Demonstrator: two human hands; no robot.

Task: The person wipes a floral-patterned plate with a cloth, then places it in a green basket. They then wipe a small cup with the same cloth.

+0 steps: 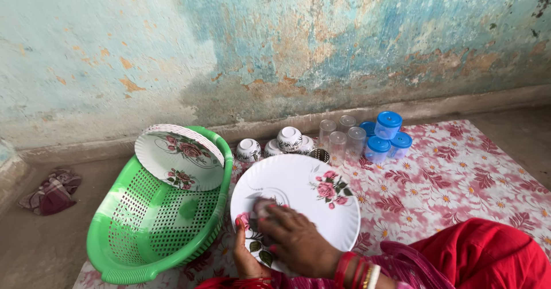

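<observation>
Right under you, your left hand (248, 254) grips the near-left rim of the white rose-print plate (304, 200), thumb over the edge, fingers closed on it from below. Your right hand (295, 240) lies on the plate's face, fingertips pressed shut on a small grey cloth (265, 207) near the middle. The plate hovers above the near-left part of the floral mat (459, 174), tilted up so its face looks back at you, rose spray toward the far-right rim. It's round, so no long axis; the tilt runs near rim low, far rim high.

To wipe well, I'd say keep that left grip firm so the plate doesn't rock, and sweep the cloth in circles out to the rim.

Just left, the green slotted basket (143, 231) sits off the mat's left edge, a matching plate (179, 157) leaning in it. Further back, along the mat's far edge: upturned patterned cups (290, 138), clear tumblers (338, 142), then blue-lidded jars (387, 131). A dark rag (51, 191) lies far left by the peeling wall (275, 42).
</observation>
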